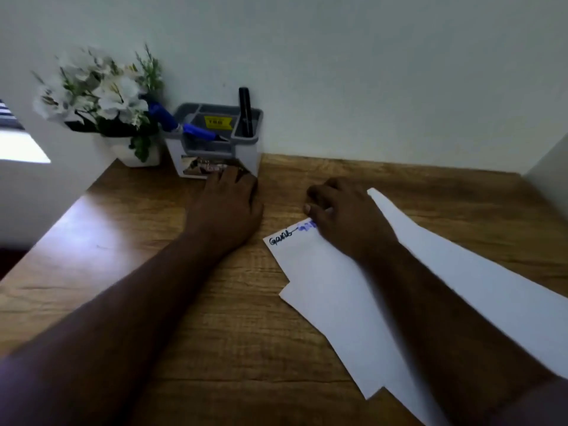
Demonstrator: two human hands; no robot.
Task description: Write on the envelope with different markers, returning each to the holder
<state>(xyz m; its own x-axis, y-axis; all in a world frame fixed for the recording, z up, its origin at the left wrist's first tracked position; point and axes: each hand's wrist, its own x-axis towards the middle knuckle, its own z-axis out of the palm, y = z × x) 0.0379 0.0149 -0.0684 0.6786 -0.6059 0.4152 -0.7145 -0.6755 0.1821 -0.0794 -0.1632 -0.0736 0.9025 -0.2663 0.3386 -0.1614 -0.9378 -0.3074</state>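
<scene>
The envelope (353, 281), thin white paper, lies flat on the wood-grain surface (190, 302). The right hand (347, 216) rests on it, fingers loosely curled, empty. The left hand (227, 204) lies flat beside the grey plastic holder (215, 139). Risk: a sliding hand may smear fresh ink.

Two bare forearms entered from the lower edge, with no watch, bracelet or ring visible on either. The left hand (229, 207) and the right hand (347, 215) were both uncovered, without gloves. Short, plain nails showed pale on two fingers (308, 208) of the right hand. At the lower left corner the left arm ended in a faintly purplish blur that may have been a sleeve edge; too soft to tell. Both arms lay in shadow.
</scene>
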